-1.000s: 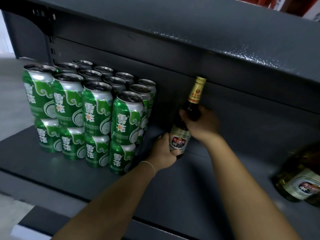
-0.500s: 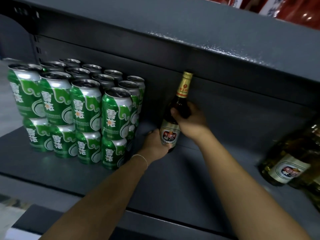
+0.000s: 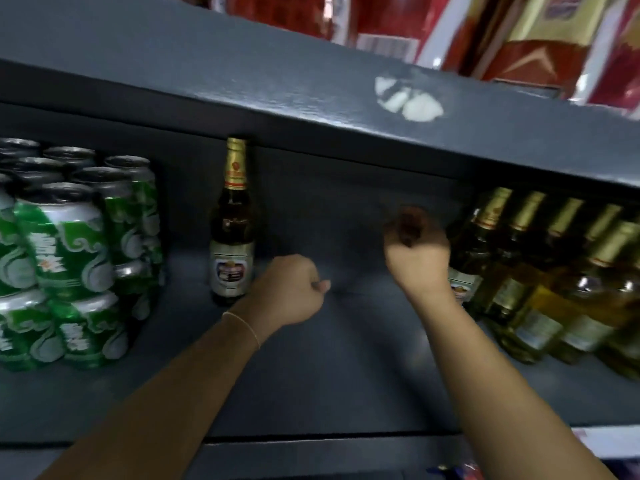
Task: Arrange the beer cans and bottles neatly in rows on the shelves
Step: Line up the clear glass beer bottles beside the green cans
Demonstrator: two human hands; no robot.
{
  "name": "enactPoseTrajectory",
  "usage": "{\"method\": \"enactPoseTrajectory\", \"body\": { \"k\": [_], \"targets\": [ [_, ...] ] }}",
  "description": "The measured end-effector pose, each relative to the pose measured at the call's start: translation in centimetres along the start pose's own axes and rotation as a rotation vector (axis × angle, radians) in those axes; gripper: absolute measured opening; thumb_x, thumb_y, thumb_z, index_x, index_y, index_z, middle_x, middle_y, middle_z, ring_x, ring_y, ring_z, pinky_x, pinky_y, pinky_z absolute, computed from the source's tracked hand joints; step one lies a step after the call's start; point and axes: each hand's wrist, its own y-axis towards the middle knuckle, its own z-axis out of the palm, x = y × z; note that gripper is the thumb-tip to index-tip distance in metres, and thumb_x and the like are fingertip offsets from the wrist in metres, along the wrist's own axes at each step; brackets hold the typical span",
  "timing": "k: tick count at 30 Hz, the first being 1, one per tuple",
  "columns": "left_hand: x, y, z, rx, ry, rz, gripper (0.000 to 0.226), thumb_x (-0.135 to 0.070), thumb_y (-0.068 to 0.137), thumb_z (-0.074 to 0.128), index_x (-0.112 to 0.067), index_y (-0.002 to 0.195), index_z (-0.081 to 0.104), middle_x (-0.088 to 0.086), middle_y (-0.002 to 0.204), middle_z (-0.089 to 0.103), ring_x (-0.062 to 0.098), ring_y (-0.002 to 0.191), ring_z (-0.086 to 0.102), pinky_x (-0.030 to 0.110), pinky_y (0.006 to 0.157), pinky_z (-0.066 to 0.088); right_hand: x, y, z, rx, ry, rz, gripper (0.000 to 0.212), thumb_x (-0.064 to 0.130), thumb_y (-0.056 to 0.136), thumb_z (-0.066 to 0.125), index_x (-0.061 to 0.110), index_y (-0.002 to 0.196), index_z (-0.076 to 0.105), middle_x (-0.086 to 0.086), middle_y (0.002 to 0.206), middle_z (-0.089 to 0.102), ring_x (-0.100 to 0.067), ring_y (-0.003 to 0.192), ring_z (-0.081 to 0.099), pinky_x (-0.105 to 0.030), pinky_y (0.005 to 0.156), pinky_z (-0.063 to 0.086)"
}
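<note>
Now, next bottle (image 3: 465,244): upright, touching right hand (image 3: 415,251), nearest of the cluster.
Right fingers: grasp cannot be told, blurred.
Left hand (image 3: 289,289): clenched, empty, beside placed bottle (image 3: 232,223).

A dark grey metal shelf unit (image 3: 346,358) fills the view. Red boxes (image 3: 519,46) stand on the upper shelf (image 3: 242,74).

green-white swirled cans (image 3: 65,258), brown gold-foiled bottle (image 3: 232,223), grey shelf (image 3: 346,358)
</note>
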Motion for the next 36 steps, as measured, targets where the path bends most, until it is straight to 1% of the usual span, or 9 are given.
{"method": "enactPoseTrajectory", "body": {
  "k": [3,7,10,15,20,24,27,31,36],
  "targets": [
    [-3.6,1.0,2.6,0.013,-0.165,0.085,0.029,-0.032,0.091,0.061,-0.01,0.109,0.065,0.004,0.102,0.066,0.019,0.094,0.062,0.027,0.081,0.05,-3.1,1.2,-4.0,-0.169,-0.009,0.007,0.026,0.032,0.078,0.057,0.011,0.091,0.064,-0.012,0.087,0.066,-0.034,0.084,0.063,-0.049,0.079,0.053],
    [-7.5,2.1,5.6,0.029,-0.251,0.156,0.043,-0.033,0.09,0.063,-0.015,0.128,0.055,0.002,0.117,0.062,0.015,0.101,0.06,0.021,0.087,0.047,-6.0,2.7,-8.6,-0.3,-0.05,0.044,0.039,0.019,0.08,0.068,0.005,0.115,0.063,-0.016,0.109,0.062,-0.038,0.103,0.061,-0.05,0.092,0.051],
    [-9.8,2.8,7.4,0.039,-0.243,0.18,0.05,-0.033,0.091,0.062,-0.016,0.136,0.048,0.003,0.124,0.057,0.015,0.11,0.057,0.017,0.087,0.04,-8.2,3.9,-10.2,-0.203,-0.157,0.093,0.044,0.019,0.083,0.069,0.003,0.122,0.059,-0.018,0.117,0.062,-0.041,0.111,0.057,-0.05,0.095,0.049],
    [-11.6,3.5,9.8,0.077,-0.239,0.156,0.053,-0.032,0.091,0.062,-0.014,0.138,0.045,0.007,0.127,0.054,0.019,0.112,0.055,0.023,0.093,0.042,-10.6,5.7,-10.3,0.055,-0.203,0.234,0.053,0.036,0.092,0.065,0.01,0.136,0.051,-0.011,0.127,0.064,-0.031,0.116,0.062,-0.033,0.092,0.05],
    [-11.7,3.6,11.5,0.095,-0.199,0.113,0.055,-0.031,0.091,0.062,-0.013,0.139,0.042,0.007,0.13,0.054,0.021,0.114,0.054,0.025,0.096,0.042,-12.1,7.1,-9.2,0.104,-0.089,0.335,0.058,0.04,0.091,0.067,0.014,0.139,0.049,-0.007,0.134,0.062,-0.029,0.121,0.059,-0.03,0.096,0.047],
    [-11.7,3.2,12.8,0.117,-0.187,0.079,0.058,-0.031,0.091,0.061,-0.013,0.142,0.039,0.009,0.133,0.053,0.022,0.118,0.053,0.029,0.1,0.043,-13.0,7.4,-8.3,0.115,-0.101,0.29,0.048,0.039,0.093,0.065,0.017,0.133,0.055,-0.006,0.133,0.062,-0.029,0.124,0.057,-0.024,0.092,0.04],
    [-11.6,3.1,13.4,0.137,-0.196,0.076,0.057,-0.03,0.092,0.06,-0.014,0.142,0.039,0.008,0.134,0.053,0.021,0.12,0.053,0.027,0.1,0.043,-13.1,7.8,-8.0,0.119,-0.03,0.304,0.047,0.037,0.091,0.067,0.018,0.133,0.057,-0.008,0.133,0.062,-0.031,0.125,0.056,-0.035,0.105,0.045],
    [-11.4,3.2,13.9,0.143,-0.225,0.066,0.058,-0.033,0.091,0.06,-0.016,0.143,0.039,0.005,0.134,0.054,0.018,0.119,0.054,0.025,0.1,0.043,-12.6,7.3,-8.0,0.115,-0.016,0.285,0.043,0.035,0.092,0.067,0.015,0.129,0.059,-0.008,0.126,0.066,-0.029,0.118,0.061,-0.027,0.093,0.045],
    [-10.9,3.2,13.7,0.098,-0.24,0.059,0.058,-0.032,0.09,0.062,-0.016,0.142,0.041,0.004,0.131,0.056,0.018,0.117,0.055,0.024,0.1,0.043,-10.9,4.3,-7.9,0.05,0.037,0.115,0.028,0.028,0.09,0.071,0.013,0.113,0.067,-0.007,0.098,0.071,-0.019,0.086,0.064,-0.025,0.074,0.046]
  ]
}}
